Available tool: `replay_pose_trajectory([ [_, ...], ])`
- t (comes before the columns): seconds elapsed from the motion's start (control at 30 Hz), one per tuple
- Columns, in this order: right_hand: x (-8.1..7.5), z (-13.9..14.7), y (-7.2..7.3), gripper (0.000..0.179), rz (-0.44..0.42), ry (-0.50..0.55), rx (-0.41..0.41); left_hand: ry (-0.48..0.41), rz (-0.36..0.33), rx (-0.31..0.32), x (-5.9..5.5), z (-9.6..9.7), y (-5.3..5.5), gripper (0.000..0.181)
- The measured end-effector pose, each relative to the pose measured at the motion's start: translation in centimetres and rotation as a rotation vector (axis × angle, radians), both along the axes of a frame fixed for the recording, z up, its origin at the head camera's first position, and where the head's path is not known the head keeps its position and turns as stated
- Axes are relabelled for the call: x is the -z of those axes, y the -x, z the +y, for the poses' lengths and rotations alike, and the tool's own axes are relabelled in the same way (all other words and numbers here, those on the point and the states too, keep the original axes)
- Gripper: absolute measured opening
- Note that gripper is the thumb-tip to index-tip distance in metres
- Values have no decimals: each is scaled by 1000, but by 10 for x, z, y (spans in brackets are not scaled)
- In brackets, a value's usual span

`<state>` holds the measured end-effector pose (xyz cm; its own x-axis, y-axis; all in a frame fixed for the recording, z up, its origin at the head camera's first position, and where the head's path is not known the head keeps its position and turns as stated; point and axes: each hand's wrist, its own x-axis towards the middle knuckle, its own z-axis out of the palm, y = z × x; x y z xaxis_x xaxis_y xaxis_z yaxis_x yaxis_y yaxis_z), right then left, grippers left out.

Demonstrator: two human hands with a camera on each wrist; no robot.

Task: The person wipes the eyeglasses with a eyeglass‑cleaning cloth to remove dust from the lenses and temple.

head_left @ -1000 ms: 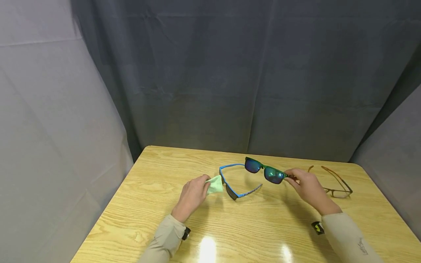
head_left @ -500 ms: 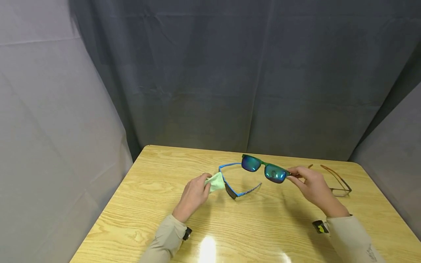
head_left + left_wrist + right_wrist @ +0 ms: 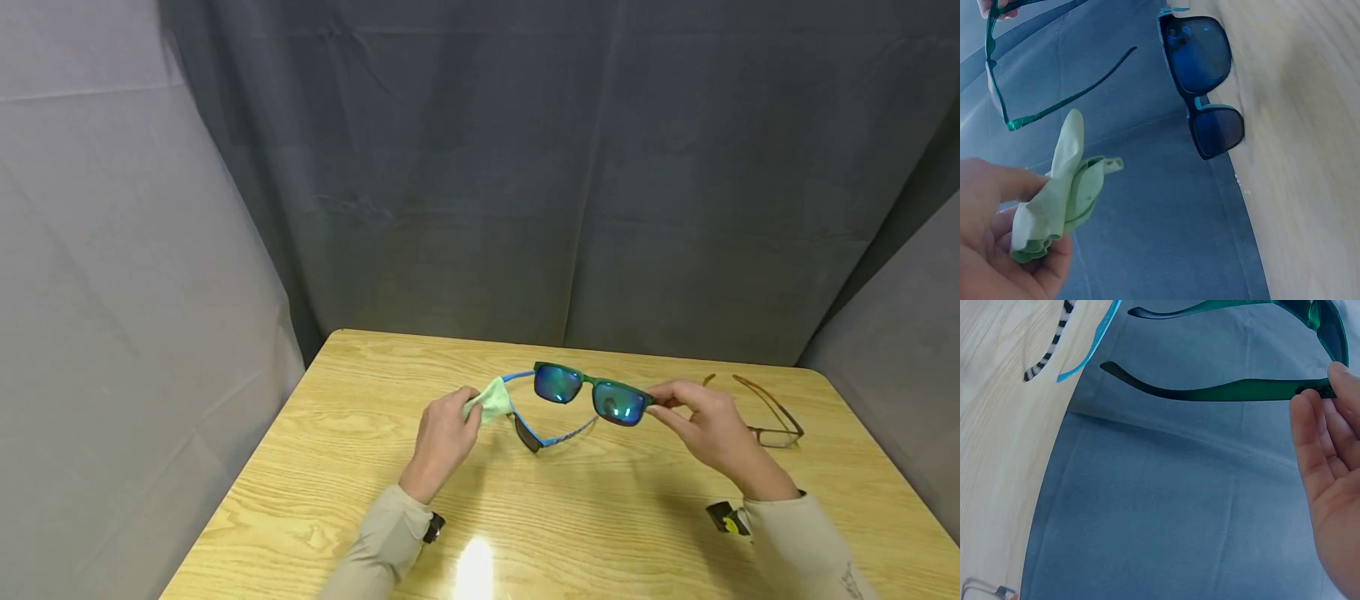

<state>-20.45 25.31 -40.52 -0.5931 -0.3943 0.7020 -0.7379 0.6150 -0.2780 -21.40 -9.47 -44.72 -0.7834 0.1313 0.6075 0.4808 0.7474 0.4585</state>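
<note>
My right hand (image 3: 701, 421) pinches green-framed sunglasses (image 3: 618, 402) by the corner where the temple meets the frame. Their mirrored blue-green lenses face me, above the table. In the right wrist view both green temples (image 3: 1210, 392) stretch away from the fingers, unfolded. A light green cloth (image 3: 493, 401) is bunched between the thumb and fingers of my left hand (image 3: 442, 437). The cloth (image 3: 1060, 194) is apart from the green sunglasses, just left of them. Behind it, blue-framed sunglasses (image 3: 529, 433) rest on the table, partly covered in the head view by the cloth and the green pair.
Brown-templed eyeglasses (image 3: 780, 435) lie on the right part of the wooden table (image 3: 315, 467), partly behind my right hand. A dark grey curtain (image 3: 450, 183) hangs along the table's back edge, with paler cloth walls (image 3: 135, 292) at the sides.
The green sunglasses have moved left, and their lenses have turned more toward me. My left hand has shifted slightly up with the cloth, closing the gap to them.
</note>
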Motion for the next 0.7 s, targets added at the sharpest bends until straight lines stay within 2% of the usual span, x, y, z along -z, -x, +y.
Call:
replay_pose_trajectory([
  [0.2,-6,-11,-4,41,20,12,-76,-65,78,-16,-9,8,1,10],
  [0.4,-8,-17,-5,37,-25,21,-58,-131,155,2,-18,17,1,11],
  [0.7,-6,-23,-3,33,-43,30,-43,-214,190,57,-17,25,-2,14],
])
